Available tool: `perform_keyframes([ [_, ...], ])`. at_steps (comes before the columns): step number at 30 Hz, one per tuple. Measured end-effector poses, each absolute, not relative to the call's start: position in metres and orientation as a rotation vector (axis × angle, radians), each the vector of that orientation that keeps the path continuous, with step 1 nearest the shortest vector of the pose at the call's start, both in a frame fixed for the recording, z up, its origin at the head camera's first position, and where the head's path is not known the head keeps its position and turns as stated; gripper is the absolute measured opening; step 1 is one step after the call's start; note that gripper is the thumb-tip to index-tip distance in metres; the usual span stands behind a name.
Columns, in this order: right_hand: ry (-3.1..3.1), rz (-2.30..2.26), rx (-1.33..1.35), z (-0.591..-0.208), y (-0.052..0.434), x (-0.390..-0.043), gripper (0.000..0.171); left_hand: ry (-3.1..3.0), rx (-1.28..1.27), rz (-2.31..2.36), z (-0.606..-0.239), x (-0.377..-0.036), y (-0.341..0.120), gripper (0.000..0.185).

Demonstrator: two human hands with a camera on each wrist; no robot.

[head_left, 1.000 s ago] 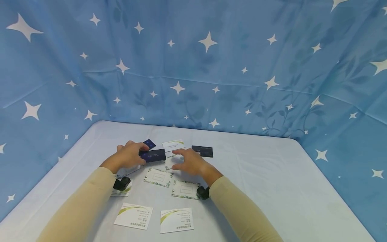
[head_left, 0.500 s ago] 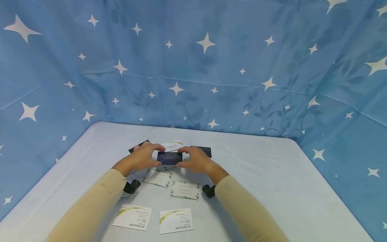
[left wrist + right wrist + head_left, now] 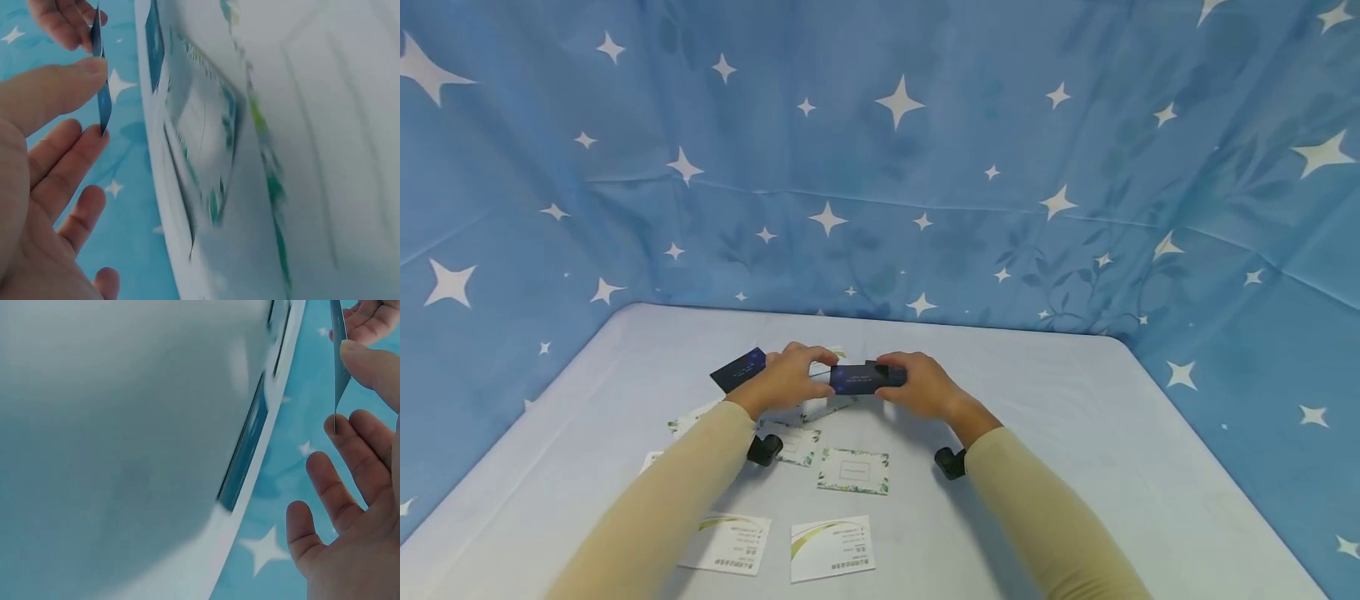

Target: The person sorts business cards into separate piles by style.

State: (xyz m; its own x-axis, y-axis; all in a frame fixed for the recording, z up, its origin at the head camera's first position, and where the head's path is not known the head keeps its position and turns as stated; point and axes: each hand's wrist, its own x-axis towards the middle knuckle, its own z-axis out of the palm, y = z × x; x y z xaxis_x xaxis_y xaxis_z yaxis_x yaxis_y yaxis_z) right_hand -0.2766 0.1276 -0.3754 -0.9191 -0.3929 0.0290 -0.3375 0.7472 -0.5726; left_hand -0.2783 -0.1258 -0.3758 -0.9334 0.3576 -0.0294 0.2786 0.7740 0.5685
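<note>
Both hands hold one dark blue card (image 3: 856, 379) by its ends, lifted a little above the pale table (image 3: 1075, 433). My left hand (image 3: 824, 375) pinches its left end between thumb and fingers, and my right hand (image 3: 889, 376) pinches the right end. In the left wrist view the card (image 3: 102, 103) shows edge-on between thumb and forefinger. In the right wrist view the card (image 3: 339, 362) is likewise edge-on by the thumb. A second dark card (image 3: 739, 369) lies flat just left of my left hand.
Two floral-bordered cards (image 3: 853, 471) (image 3: 796, 443) lie below the hands. Two white cards with gold swooshes (image 3: 831, 547) (image 3: 730, 542) sit near the front edge. More pale cards (image 3: 688, 417) lie at the left. A blue star-patterned cloth (image 3: 925, 167) walls the table.
The dark blue card went from my left hand alone to both hands, and it has moved right and farther from me. My right hand lifted off the table to take its right end.
</note>
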Motion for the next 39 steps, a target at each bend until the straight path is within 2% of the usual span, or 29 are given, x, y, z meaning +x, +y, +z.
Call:
perform_keyframes([
  [13,2.902,-0.858,-0.357,-0.384,0.154,-0.291,0.06,2.817,0.484,0.872,-0.382,-0.301,-0.082,0.051],
  [27,2.889,-0.686,-0.305,-0.395,0.154,-0.304,0.056,2.857,0.473,0.735,-0.396,-0.315,-0.065,0.046],
  [39,2.886,-0.713,-0.231,-0.397,0.153,-0.304,0.058,2.858,0.478,0.59,-0.392,-0.314,-0.058,0.051],
])
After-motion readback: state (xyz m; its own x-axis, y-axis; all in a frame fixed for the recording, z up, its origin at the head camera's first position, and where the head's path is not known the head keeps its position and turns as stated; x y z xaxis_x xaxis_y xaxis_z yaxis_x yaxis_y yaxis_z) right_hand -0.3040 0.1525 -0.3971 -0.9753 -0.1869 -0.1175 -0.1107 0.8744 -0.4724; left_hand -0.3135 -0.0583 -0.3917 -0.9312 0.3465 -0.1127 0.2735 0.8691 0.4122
